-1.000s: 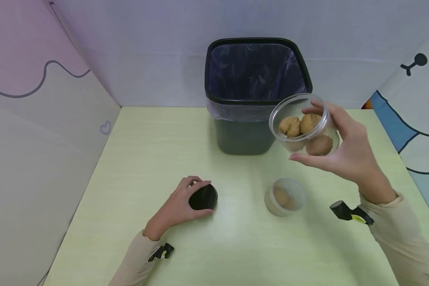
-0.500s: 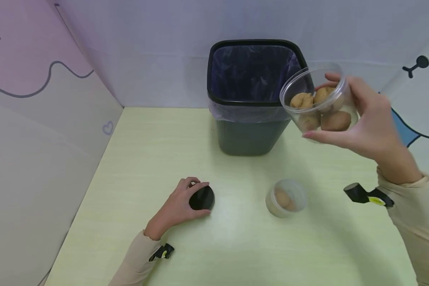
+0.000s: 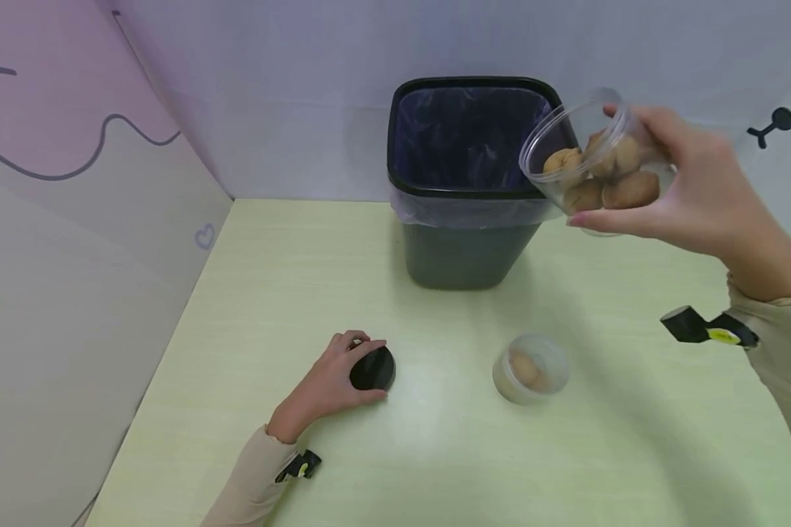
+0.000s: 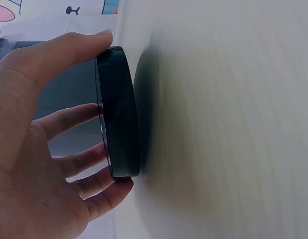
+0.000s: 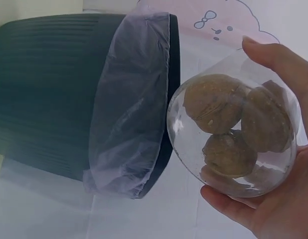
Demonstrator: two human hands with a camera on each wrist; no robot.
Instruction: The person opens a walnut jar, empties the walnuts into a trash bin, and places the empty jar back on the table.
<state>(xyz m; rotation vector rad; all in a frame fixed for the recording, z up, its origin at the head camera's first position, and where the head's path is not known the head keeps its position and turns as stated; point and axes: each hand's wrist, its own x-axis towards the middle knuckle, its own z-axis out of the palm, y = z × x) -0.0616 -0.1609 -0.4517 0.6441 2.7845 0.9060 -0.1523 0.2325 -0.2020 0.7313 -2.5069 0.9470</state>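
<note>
- Clear plastic jar, tilted and held up in our right hand, fingers curled around it, mouth just beside the bin rim.
- Our left hand pinches a black lid on the table, well in front of the bin.
- Pale green table; painted walls behind the bin.
- Walnuts fill the jar; a second small jar in front of the bin holds one.
</note>
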